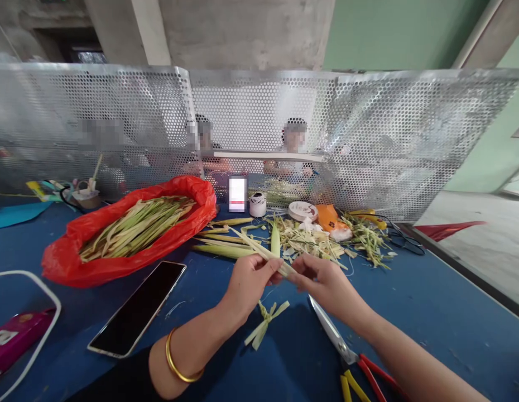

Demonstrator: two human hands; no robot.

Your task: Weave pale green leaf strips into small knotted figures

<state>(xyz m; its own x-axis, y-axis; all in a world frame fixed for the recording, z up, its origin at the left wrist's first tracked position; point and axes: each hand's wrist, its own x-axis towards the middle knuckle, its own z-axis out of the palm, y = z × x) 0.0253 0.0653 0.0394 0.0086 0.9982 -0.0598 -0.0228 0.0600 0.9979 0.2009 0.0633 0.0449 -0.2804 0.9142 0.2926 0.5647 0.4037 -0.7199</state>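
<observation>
A pale corn husk strip (260, 249) is pinched between the fingers of both hands, slanting from upper left to lower right. My left hand (250, 282) is closed on its middle. My right hand (328, 282) grips its lower right end, with the fingertips partly hidden. Just below, on the blue table, lies a small knotted piece of husk (265, 324) with several loose ends. Scissors (341, 340) with red handles lie under my right forearm, blades pointing up and left. Behind my hands, a green husk piece (275, 240) and more husk strips (221, 248) rest on the table.
To the left, a red plastic bag (129, 271) holds many husk strips, with a phone (138, 310) in front. Husk scraps (310, 240), a thread spool (257, 205) and a round tin (303, 211) stand near the perforated metal screen (259, 106). People sit beyond it. Yellow handles (351, 385) show at the front.
</observation>
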